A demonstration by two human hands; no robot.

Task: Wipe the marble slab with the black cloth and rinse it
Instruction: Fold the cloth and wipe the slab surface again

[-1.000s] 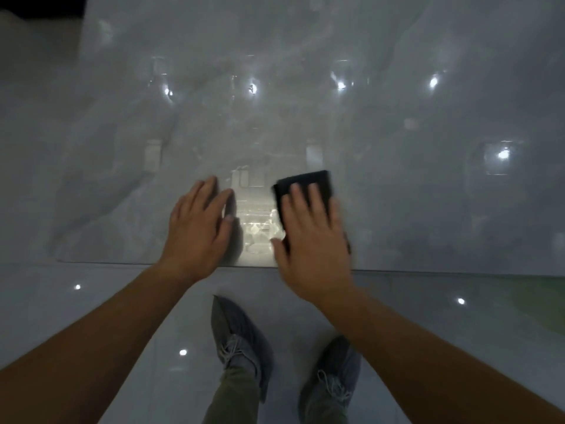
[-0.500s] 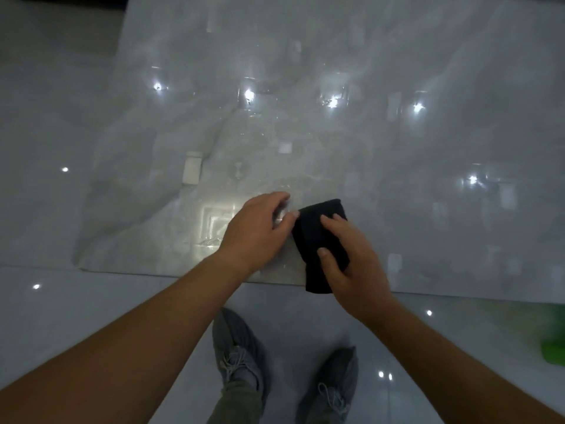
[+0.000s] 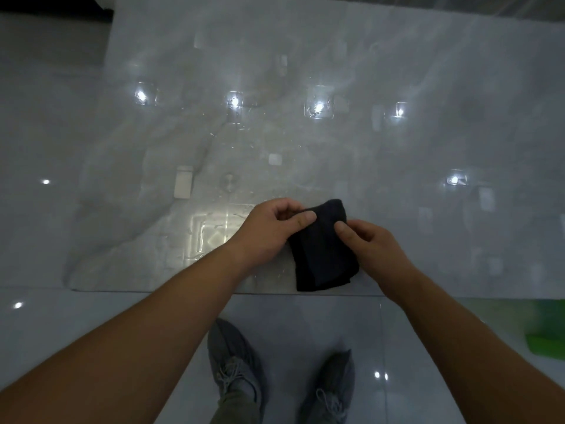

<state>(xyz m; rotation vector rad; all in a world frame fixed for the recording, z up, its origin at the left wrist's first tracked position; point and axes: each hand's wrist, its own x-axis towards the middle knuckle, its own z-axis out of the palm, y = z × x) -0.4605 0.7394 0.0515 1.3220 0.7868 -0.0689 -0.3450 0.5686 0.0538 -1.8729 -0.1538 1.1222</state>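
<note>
A large grey-white marble slab [image 3: 305, 133] fills the upper part of the view, glossy and wet, with ceiling lights mirrored in it. A folded black cloth [image 3: 324, 255] hangs over its near edge. My left hand [image 3: 269, 231] pinches the cloth's upper left corner between thumb and fingers. My right hand [image 3: 370, 246] grips the cloth's right side, thumb on top. Both hands hold the cloth just above the slab's front edge.
The slab's near edge [image 3: 183, 290] runs across the view, with shiny floor tiles [image 3: 91, 316] below it. My two grey shoes [image 3: 235, 371] stand on the floor close to the edge. A green object [image 3: 547, 341] sits at the far right on the floor.
My right hand lay flat on the cloth on the slab, the left flat beside it. Both hands have since closed on the cloth and lifted it at the near edge.
</note>
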